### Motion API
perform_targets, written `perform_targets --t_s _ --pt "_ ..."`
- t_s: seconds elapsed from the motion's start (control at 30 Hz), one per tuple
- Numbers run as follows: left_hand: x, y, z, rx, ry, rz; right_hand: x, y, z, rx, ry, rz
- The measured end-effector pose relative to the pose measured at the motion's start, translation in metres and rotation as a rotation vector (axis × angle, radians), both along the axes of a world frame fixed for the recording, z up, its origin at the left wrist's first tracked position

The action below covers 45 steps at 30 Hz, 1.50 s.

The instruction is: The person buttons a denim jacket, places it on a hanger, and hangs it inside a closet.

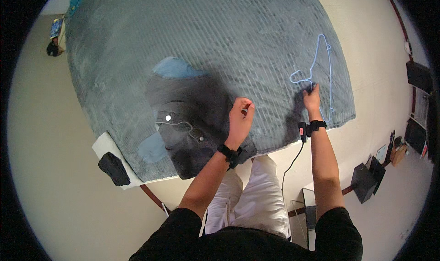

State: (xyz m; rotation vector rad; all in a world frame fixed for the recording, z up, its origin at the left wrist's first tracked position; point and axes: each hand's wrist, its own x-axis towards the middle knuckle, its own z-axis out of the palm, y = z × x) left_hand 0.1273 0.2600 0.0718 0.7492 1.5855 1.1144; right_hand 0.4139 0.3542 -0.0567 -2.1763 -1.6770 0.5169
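Observation:
A light blue clothes hanger (pixel 329 73) lies on the right side of a grey ribbed blanket (pixel 256 41), its hook pointing left. My right hand (pixel 312 97) is closed around the hanger's near arm, close to the base of the hook. To the left, a dark garment (pixel 188 93) lies bunched up, with a blue part showing at its far edge and round snap-like buttons on its front. My left hand (pixel 241 116) hovers just beside the garment's right edge. Its fingers are curled in toward the thumb, with nothing visible in them.
A black cloth item (pixel 113 169) lies on a white piece (pixel 103 146) at the blanket's near left corner. From the device on my right wrist a black cable (pixel 288 167) hangs down past my leg. Dark boxes (pixel 363 184) stand along the wall at right.

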Motion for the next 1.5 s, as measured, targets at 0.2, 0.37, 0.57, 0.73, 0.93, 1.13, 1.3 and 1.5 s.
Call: perform_targets --t_s 0.2,0.37,0.57,0.73,0.93,1.13,1.3,1.5 --pt "0.010 -0.004 -0.009 -0.072 0.067 -0.090 -0.053 -0.014 0.031 -0.372 0.228 0.102" --pt "-0.016 -0.018 0.012 -0.178 0.178 -0.127 -0.159 -0.040 0.098 -0.439 0.933 0.049" --pt "-0.076 -0.038 0.064 0.098 0.346 -0.208 -0.246 -0.047 0.181 -0.460 1.093 0.077" --pt "-0.122 -0.074 0.101 -0.102 0.630 -0.303 -0.291 -0.059 0.248 -0.394 1.271 0.397" --pt "-0.175 -0.118 0.125 0.041 0.361 0.053 -0.323 -0.047 0.286 0.311 0.348 0.896" --pt "-0.227 -0.150 0.140 0.047 0.806 -0.058 -0.344 -0.047 0.283 0.133 0.110 1.236" --pt "-0.237 -0.148 0.157 -0.059 1.120 0.554 -0.364 -0.102 0.276 -0.309 0.536 0.962" --pt "-0.234 -0.154 0.156 0.136 0.624 0.413 -0.382 -0.155 0.267 -0.546 1.126 0.643"
